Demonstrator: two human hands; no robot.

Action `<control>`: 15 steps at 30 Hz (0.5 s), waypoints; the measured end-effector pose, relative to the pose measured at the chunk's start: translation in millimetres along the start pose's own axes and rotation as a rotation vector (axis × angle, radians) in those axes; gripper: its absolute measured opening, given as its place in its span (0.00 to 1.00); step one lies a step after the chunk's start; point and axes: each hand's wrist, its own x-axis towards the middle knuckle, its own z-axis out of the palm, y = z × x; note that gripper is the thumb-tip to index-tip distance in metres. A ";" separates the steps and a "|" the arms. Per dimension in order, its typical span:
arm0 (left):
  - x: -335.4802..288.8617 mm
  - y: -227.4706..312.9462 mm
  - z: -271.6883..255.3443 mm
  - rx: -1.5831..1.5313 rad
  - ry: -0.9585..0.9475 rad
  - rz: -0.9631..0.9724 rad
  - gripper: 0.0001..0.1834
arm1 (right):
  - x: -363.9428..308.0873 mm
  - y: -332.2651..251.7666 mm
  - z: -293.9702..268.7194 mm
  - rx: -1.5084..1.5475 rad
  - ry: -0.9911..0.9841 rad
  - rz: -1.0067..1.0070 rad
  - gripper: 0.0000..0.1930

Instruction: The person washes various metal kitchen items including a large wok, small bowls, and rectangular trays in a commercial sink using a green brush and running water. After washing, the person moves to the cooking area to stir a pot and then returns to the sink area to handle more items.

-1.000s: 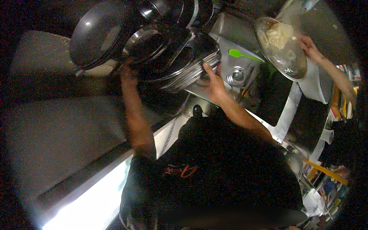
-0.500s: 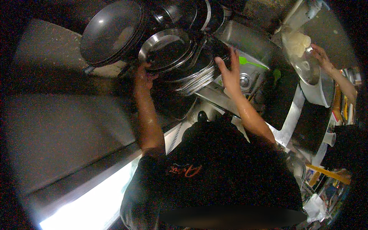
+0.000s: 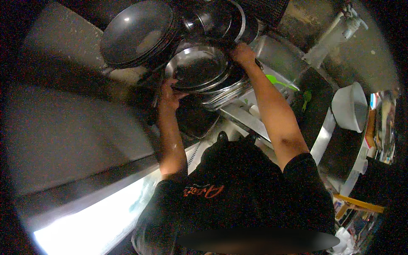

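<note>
A round, shallow metal pan (image 3: 196, 68) with a shiny rim lies on top of a stack at the upper middle. Under it, several thin metal plates (image 3: 229, 94) show their edges. My left hand (image 3: 169, 97) is at the left side of the top pan, fingers curled at its rim and thumb toward the near side. My right hand (image 3: 243, 54) reaches to the far right edge of the stack. Its fingers are bent inward, and what they hold is hidden in shadow.
Stacked dark woks (image 3: 135, 34) stand at the upper left, with more dark pans (image 3: 214, 19) behind. Right of my right forearm are a metal sink (image 3: 278, 53), a green spatula (image 3: 278, 81) and a green spoon (image 3: 307, 97). A white tub (image 3: 350, 106) stands at the far right.
My right hand, spread beside the stack before, has moved to its far right edge and curled in. My left hand stays at the pan. Another person's hand and a metal lid have left the white tub.
</note>
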 end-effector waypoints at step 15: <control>-63.0 -1.9 102.4 0.137 -0.220 0.013 0.22 | -1.9 2.4 -157.8 0.044 0.383 -0.030 0.30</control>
